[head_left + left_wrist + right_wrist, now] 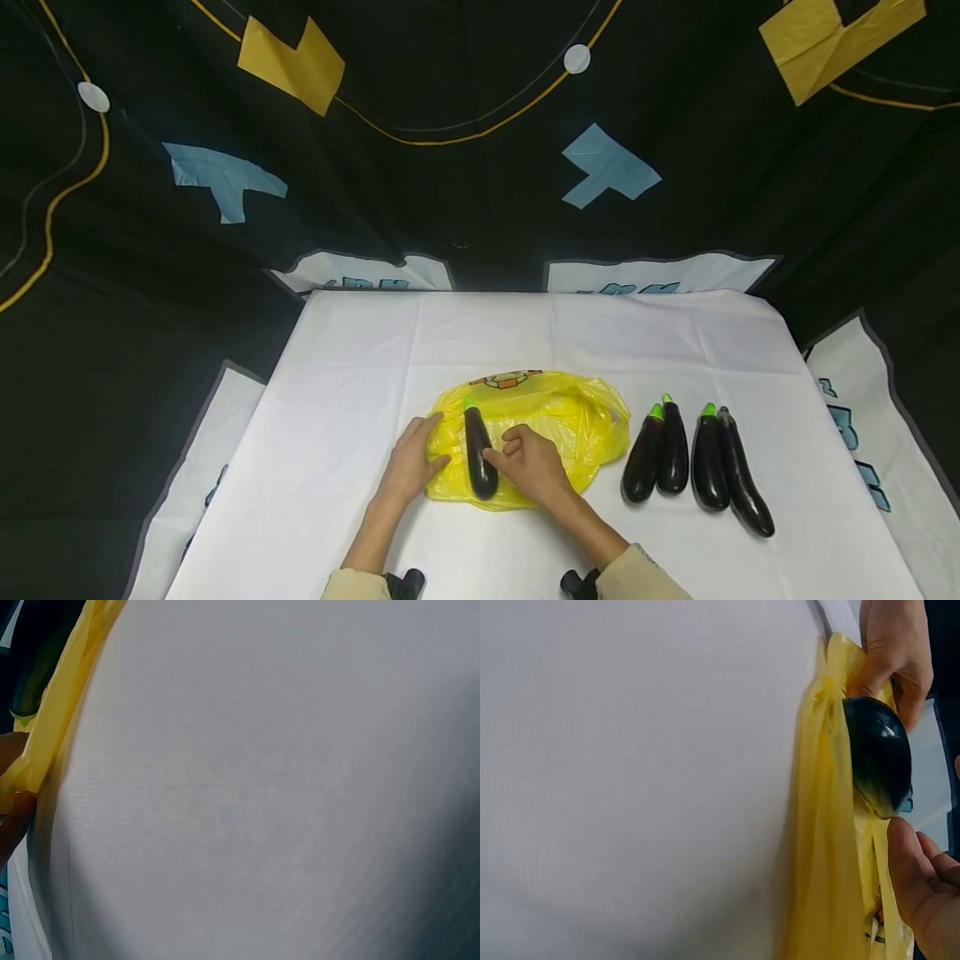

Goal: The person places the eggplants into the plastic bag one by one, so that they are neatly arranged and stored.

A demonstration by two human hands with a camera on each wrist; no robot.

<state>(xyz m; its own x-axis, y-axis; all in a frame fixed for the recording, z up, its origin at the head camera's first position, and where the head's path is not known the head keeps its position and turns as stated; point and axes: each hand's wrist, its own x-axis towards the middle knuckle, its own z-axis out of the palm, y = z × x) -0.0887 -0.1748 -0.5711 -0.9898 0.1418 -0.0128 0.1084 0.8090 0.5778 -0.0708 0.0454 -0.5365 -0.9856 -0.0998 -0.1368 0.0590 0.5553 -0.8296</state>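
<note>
Your left hand [411,460] spreads thumb and fingers wide over the left edge of a crumpled yellow plastic bag [558,417]. One glossy dark-purple eggplant [480,454] lies on the bag's left part, green tip to the far side; you cannot tell what the bag holds inside. Your right hand [531,468] has loosely bent fingers with a gap to the thumb, its tip at the eggplant's right side. Right of the bag, four more eggplants [673,450] lie in two pairs on the white cloth [300,467].
</note>
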